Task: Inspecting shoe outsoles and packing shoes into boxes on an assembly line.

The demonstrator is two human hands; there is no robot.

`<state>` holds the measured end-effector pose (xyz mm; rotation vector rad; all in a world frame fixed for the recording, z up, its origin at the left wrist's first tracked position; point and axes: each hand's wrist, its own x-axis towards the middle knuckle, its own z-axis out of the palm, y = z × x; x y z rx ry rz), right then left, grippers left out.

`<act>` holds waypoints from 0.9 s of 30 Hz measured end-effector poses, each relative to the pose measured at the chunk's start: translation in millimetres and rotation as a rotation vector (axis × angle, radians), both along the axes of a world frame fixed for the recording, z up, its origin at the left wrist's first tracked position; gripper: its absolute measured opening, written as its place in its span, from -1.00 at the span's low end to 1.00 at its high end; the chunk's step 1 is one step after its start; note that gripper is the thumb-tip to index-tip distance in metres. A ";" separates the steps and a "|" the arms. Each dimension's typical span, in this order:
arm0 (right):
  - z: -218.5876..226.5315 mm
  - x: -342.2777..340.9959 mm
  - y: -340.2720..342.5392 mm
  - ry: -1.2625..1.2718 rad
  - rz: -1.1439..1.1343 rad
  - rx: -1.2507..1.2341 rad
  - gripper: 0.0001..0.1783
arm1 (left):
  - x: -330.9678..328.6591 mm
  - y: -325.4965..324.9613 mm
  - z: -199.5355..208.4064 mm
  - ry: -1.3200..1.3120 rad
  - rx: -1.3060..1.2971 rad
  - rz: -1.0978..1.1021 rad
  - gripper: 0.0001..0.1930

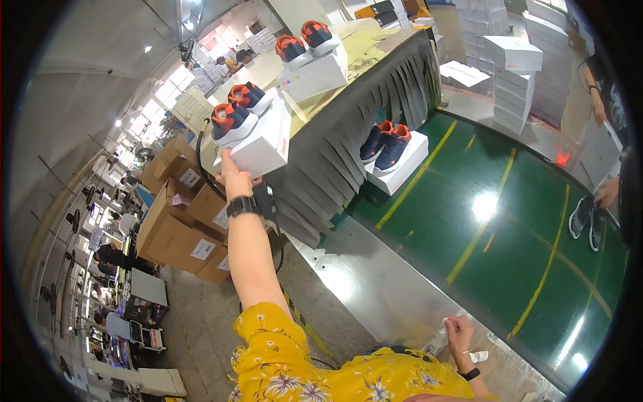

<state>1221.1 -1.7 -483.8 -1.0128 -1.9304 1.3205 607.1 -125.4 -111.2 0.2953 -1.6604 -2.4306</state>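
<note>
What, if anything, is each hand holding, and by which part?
The left hand holds the leftmost white shoebox by its lower left corner; whether the right hand holds anything cannot be told.

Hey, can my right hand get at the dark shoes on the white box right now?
Probably, with a forward stretch. Your right hand is well short of the dark shoes, but nothing stands on the green belt between them.

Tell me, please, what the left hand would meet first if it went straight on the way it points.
The left hand would most likely meet the white box under the leftmost shoes; it seems to touch that box already, though depth is hard to judge.
</note>
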 end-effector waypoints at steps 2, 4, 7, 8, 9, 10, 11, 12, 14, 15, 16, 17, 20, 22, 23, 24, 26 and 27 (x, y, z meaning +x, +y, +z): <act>-6.6 7.9 0.3 -0.004 -0.027 0.012 -0.90 | 49.3 -0.5 8.2 -0.071 -0.089 0.141 -0.27; -10.5 11.7 -1.1 0.003 -0.034 0.001 -0.90 | 82.5 -32.7 8.4 0.049 -0.104 -0.288 -0.42; -15.1 11.1 -2.2 -0.011 -0.013 -0.010 -0.90 | 80.1 -60.0 13.4 -0.039 -0.069 -0.295 -0.39; -17.2 11.9 -3.1 -0.040 -0.004 -0.017 -0.90 | 79.3 -57.1 15.7 -0.103 0.036 -0.279 -0.36; -18.2 11.2 -4.8 -0.042 0.008 -0.019 -0.90 | 77.7 -55.5 17.5 -0.166 0.141 -0.265 -0.32; -18.6 9.2 -5.6 -0.051 0.023 -0.015 -0.91 | 76.5 -56.0 17.8 -0.169 0.139 -0.255 -0.32; -18.2 5.8 -6.5 -0.061 0.029 -0.013 -0.91 | 71.8 -52.8 16.5 -0.124 0.109 -0.250 -0.28; -13.9 3.4 -5.8 -0.071 0.018 -0.020 -0.91 | 75.5 -41.7 15.5 -0.086 0.077 -0.256 -0.24; -2.7 -1.3 -2.2 -0.064 0.043 0.011 -0.91 | 103.4 -32.4 14.8 0.009 0.024 -0.299 -0.27; 4.2 -2.4 -2.0 -0.086 -0.001 -0.006 -0.91 | 120.0 -29.0 6.1 0.067 -0.006 -0.339 -0.30; 13.3 -4.4 -0.7 -0.049 0.013 -0.022 -0.90 | 127.4 -46.1 -7.8 0.245 -0.133 -0.396 -0.35; 19.2 -3.1 1.4 -0.020 0.014 -0.033 -0.90 | 147.3 -46.9 -9.1 0.261 -0.143 -0.405 -0.37; 8.1 2.1 2.1 -0.024 -0.014 -0.090 -0.88 | 162.2 -67.1 -19.1 0.072 0.108 -0.496 -0.28; 11.3 8.4 3.4 -0.046 -0.040 -0.098 -0.88 | 194.6 -53.5 -19.0 -0.056 0.228 -0.489 -0.31; 11.8 13.2 3.8 -0.056 -0.014 -0.098 -0.88 | 209.5 -36.5 -21.3 -0.032 0.220 -0.559 -0.33; 10.9 16.9 3.5 -0.067 -0.046 -0.104 -0.88 | 228.2 -21.6 -28.7 0.002 0.216 -0.614 -0.35; 10.5 23.1 1.8 -0.057 -0.020 -0.076 -0.87 | 250.3 13.5 -44.2 -0.006 0.155 -0.641 -0.39; 12.4 23.7 0.4 -0.059 -0.035 -0.080 -0.87 | 251.8 27.9 -58.2 -0.005 0.177 -0.742 -0.41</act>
